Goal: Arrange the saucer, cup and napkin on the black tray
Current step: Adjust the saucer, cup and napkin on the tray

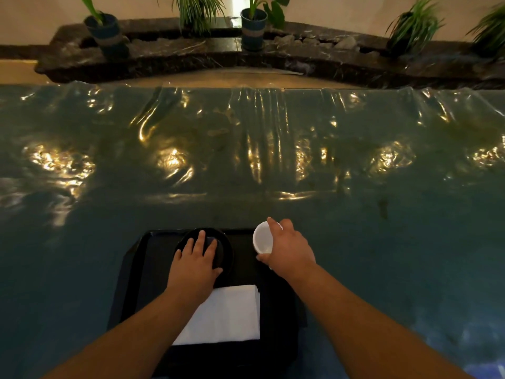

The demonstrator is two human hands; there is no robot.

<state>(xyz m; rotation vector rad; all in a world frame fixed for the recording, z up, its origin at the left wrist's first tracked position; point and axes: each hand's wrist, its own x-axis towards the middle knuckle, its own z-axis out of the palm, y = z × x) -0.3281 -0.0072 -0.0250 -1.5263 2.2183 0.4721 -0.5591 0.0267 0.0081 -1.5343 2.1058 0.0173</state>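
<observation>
Resting flat on the black saucer (218,243), left hand (195,265) open; right hand (289,251) fingers gripping white cup (262,237).

A table (382,242) under wrinkled clear plastic (glaring with reflections) carries the black tray (131,272) at its near edge.

There was one rectangular black plastic tray (131,269) on the table. One round black saucer (226,242) lay on it, and one folded white paper napkin (226,315). There was one small white ceramic cup (261,239). Two bare hands showed, the left hand (194,265) and the right hand (291,251). Five green potted plants (105,26) stood along the dark stone ledge (300,58) behind the one table covered in glossy teal plastic sheeting (246,160).
</observation>
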